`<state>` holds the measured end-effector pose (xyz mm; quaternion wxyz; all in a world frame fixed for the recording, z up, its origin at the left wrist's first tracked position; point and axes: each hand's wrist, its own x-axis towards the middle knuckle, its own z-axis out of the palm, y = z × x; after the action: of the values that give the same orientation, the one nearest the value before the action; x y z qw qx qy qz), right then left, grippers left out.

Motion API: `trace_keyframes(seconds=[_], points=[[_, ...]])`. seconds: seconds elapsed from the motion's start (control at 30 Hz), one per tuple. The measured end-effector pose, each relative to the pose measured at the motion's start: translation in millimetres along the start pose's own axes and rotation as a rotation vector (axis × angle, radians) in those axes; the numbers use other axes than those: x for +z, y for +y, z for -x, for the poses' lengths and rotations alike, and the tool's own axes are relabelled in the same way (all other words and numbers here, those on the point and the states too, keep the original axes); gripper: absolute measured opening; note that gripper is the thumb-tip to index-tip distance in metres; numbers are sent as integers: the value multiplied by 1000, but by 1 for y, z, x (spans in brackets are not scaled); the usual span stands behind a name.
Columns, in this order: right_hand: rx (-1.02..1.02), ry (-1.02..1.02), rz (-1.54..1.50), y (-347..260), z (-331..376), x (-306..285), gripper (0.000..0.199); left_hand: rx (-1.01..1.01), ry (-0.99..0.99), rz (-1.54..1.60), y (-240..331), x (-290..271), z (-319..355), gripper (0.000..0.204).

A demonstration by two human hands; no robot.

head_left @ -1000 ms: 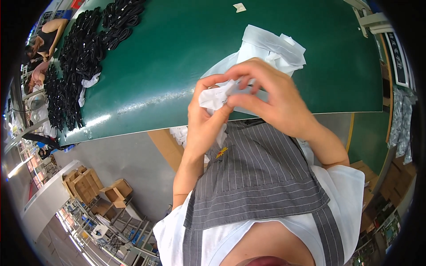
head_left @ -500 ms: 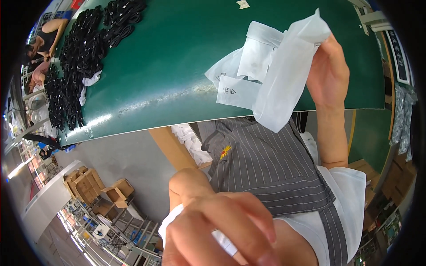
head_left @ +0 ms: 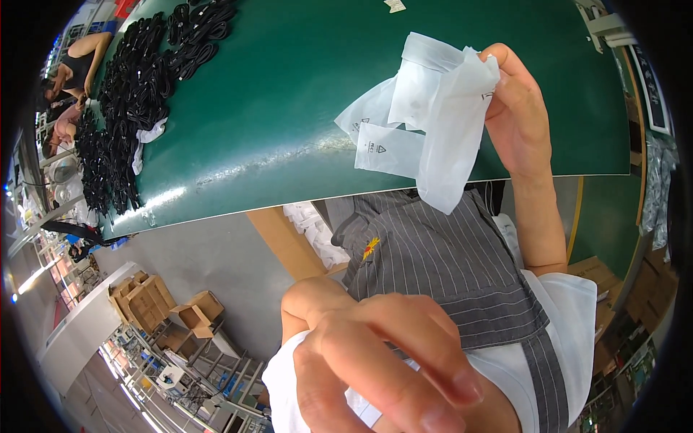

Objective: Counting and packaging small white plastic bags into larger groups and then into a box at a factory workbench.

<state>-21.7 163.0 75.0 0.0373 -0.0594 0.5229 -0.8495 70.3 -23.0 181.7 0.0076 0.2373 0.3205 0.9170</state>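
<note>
My right hand [head_left: 521, 108] pinches the upper corner of a translucent white plastic bag [head_left: 456, 133] between thumb and fingers. The bag hangs down over the table's near edge. Beside it, more white bags [head_left: 393, 148] lie overlapping on the green table, some with small dark printed marks. My left hand [head_left: 382, 353] is raised close in front of my chest, away from the bags. Its fingers are bent and spread apart, and nothing shows between them; the lower edge of the picture cuts part of it off.
Bundles of black cables [head_left: 133, 101] are heaped on the left of the green table [head_left: 289, 94]. Below its front edge stands a cardboard box [head_left: 285, 242] holding white pieces. Empty-looking cartons [head_left: 198, 314] sit farther left. Another person [head_left: 79, 65] is beyond the cables.
My right hand has moved left and slightly down, and the bag's top, which stuck up higher, now sits lower. My left hand has shifted a little to the right, its fingers spread.
</note>
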Motion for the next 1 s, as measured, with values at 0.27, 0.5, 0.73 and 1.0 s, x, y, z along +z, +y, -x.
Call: trace_keyframes(seconds=[0.27,0.5,0.73,1.0], points=[[-36,-79,199,8,-1,8,8,93,-118,-347,-9,-33,-13,21],[-175,-205,612,1,-5,33,9,-58,150,-1238,-49,-100,-32,15],[-61,-121,366,11,-3,34,3,-157,314,-928,-61,-106,-22,14],[-113,-9,483,18,-2,37,8,-208,325,-991,-61,-111,-15,18]])
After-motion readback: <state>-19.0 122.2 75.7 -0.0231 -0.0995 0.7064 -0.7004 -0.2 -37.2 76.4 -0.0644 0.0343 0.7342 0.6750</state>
